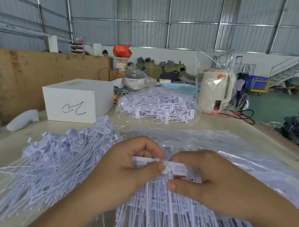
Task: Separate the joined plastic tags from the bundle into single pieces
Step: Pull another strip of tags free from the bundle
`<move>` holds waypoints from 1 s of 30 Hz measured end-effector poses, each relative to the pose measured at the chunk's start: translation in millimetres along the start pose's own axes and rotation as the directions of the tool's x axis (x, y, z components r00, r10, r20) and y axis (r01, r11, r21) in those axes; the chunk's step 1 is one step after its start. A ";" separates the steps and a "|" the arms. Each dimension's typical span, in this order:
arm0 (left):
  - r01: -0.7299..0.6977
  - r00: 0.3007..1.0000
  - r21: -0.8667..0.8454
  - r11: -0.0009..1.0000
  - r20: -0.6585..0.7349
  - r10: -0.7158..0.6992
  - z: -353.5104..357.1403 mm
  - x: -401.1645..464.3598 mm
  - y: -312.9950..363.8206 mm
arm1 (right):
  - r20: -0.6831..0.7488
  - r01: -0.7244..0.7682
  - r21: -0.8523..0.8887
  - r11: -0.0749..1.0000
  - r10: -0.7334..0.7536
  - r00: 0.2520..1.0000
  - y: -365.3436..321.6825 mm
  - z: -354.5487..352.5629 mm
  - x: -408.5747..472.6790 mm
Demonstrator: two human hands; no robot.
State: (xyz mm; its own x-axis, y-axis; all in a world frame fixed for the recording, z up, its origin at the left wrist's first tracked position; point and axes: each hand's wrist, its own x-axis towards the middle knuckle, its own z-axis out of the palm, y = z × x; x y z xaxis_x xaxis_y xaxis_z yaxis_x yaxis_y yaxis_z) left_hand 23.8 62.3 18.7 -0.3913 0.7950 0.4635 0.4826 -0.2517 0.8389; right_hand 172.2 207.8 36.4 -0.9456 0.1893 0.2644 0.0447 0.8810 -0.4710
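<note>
A joined strip of tags [175, 170] is pinched at centre between the left hand [129, 170] and right hand [212, 181]. Separated singles [57, 160] are heaped at nine o'clock. A full bag [157, 105] at twelve o'clock suggests much remains.

A heap of single tags [59, 150] lay on the table [268, 137] to the left of both hands — the left hand [127, 170] and right hand [210, 181] met over the joined bundle [169, 212]. Behind, a box [75, 101] stood left of a bagged tag pile [157, 105]; a kettle [215, 91] stood further right.
</note>
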 end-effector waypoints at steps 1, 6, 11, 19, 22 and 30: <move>-0.012 1.000 -0.041 0.999 -0.004 0.012 -1.1 0.1 2.0 | 0.002 -0.013 -0.003 1.000 0.013 1.000 0.2 -1.9 -0.7; 0.019 0.997 -0.246 0.969 -0.068 -0.037 -6.3 2.1 5.0 | -0.049 -0.135 -0.082 0.987 0.132 0.990 1.1 -12.2 -5.7; 0.064 0.985 0.014 0.998 -0.159 -0.061 -7.3 1.4 7.4 | -0.236 -0.103 -0.344 0.933 0.020 0.972 -8.8 -11.6 -7.4; 0.141 0.989 0.010 0.990 -0.036 -0.140 -5.9 3.5 6.5 | -0.433 -0.034 -0.488 0.872 -0.208 0.877 -25.8 -2.4 -7.9; 0.146 0.989 -0.087 0.985 0.007 -0.146 -8.6 3.1 11.0 | -0.379 -0.060 -0.522 0.851 -0.168 0.910 -20.8 -5.5 -7.9; 0.011 0.995 0.018 1.000 0.100 -0.012 -4.1 -2.2 13.5 | -0.113 0.086 -0.139 0.987 -0.102 0.988 -7.2 0.2 -4.5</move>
State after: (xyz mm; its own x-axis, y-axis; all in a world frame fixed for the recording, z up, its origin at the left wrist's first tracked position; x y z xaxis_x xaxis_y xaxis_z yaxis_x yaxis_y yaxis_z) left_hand 27.9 54.8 30.2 -0.3169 0.8493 0.4223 0.4924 -0.2332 0.8386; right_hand 176.1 200.5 38.5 -0.9029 0.1462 0.4043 0.0075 0.9456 -0.3252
